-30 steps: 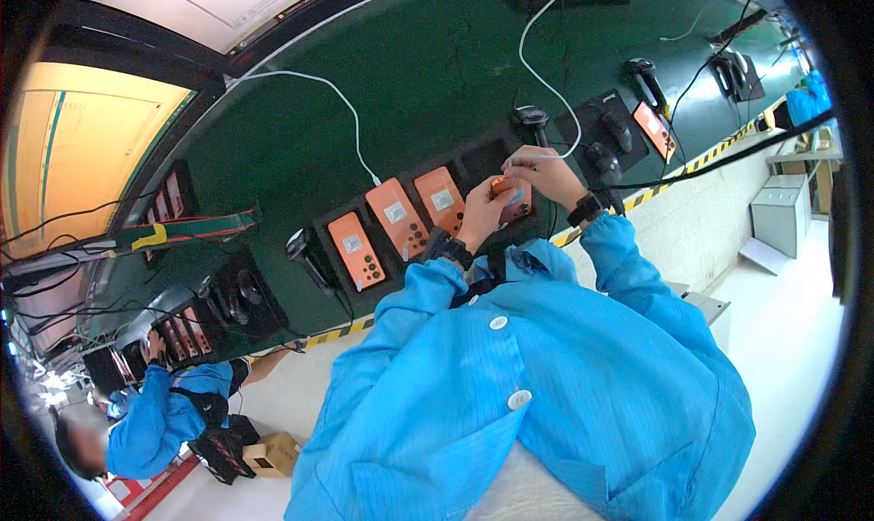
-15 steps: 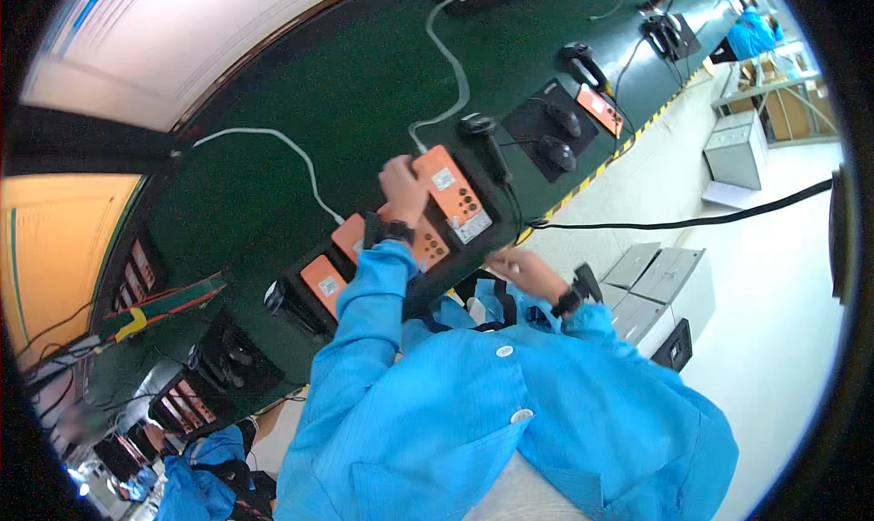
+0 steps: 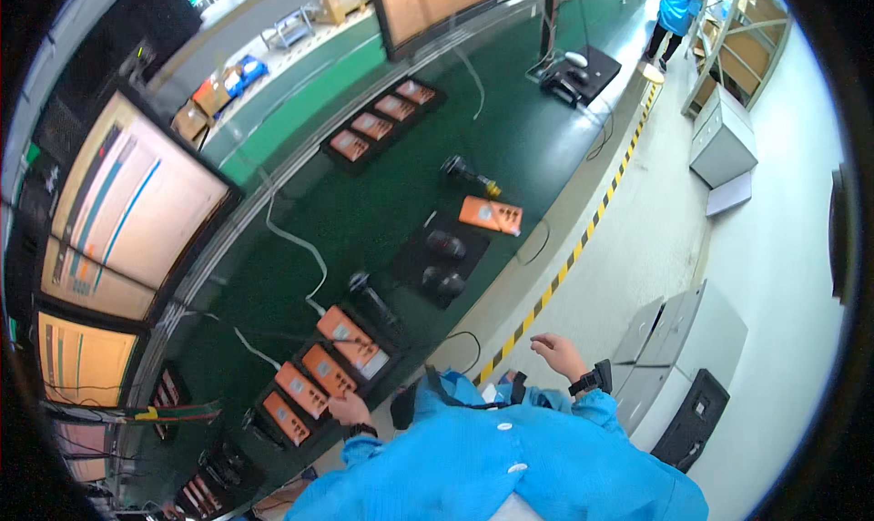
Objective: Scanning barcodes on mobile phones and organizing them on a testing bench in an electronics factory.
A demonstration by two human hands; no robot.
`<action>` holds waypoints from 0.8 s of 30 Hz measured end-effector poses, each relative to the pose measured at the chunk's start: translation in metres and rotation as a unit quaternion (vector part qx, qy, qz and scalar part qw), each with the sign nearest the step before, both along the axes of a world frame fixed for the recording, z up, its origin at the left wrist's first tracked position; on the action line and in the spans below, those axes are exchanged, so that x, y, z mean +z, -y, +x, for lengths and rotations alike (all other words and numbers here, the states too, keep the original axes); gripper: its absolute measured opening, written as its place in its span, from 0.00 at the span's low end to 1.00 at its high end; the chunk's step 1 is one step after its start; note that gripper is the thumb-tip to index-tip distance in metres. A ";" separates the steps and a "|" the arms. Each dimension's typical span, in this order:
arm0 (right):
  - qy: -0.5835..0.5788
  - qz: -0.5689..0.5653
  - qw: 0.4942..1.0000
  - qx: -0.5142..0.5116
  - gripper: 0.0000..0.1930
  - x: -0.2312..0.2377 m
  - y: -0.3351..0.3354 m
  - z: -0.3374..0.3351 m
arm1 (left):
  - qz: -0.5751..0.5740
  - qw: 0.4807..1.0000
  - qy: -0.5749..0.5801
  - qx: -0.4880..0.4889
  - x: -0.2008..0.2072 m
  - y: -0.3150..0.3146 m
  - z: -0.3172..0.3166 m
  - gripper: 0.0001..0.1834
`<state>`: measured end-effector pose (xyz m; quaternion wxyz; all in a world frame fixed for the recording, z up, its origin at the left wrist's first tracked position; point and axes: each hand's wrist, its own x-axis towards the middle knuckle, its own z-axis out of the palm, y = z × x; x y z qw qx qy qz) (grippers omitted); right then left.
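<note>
A row of several orange phones (image 3: 329, 370) with dark round camera lenses lies in a black tray (image 3: 390, 368) on the dark green bench. White cables run to two of the phones. My left hand (image 3: 350, 409) is at the near end of the row, its slightly blurred fingers loosely extended by the lower edge of a phone; whether they touch it is hard to make out. Off to the right, over the floor, my right hand (image 3: 559, 356) hangs in the air with its fingers loosely stretched and nothing in them.
Beyond the tray are a black handheld scanner (image 3: 373, 299), a mouse pad (image 3: 411, 259) with two mice, a lone orange phone (image 3: 492, 215) and another phone tray (image 3: 362, 161). Monitors (image 3: 127, 211) line the left. Grey cabinets (image 3: 657, 339) stand right; a person (image 3: 675, 11) is far off.
The view has swung, showing more of the bench and the monitors. My left hand has moved from above the phones to their near end. My right hand is now farther from the tray.
</note>
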<state>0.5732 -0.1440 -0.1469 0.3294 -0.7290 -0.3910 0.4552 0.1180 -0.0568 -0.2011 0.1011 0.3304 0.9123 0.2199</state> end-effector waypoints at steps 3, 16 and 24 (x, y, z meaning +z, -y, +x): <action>-0.011 0.022 1.000 0.017 0.17 0.000 -0.037 0.060 | -0.035 0.995 -0.095 0.004 -0.029 0.031 0.022 0.13; -0.089 -0.098 0.984 0.116 0.17 -0.051 -0.198 0.220 | -0.308 0.866 0.172 -0.354 -0.138 0.022 0.276 0.17; -0.039 0.066 0.985 0.156 0.06 -0.076 -0.424 0.379 | -0.096 0.907 0.352 -0.210 -0.095 -0.048 0.415 0.20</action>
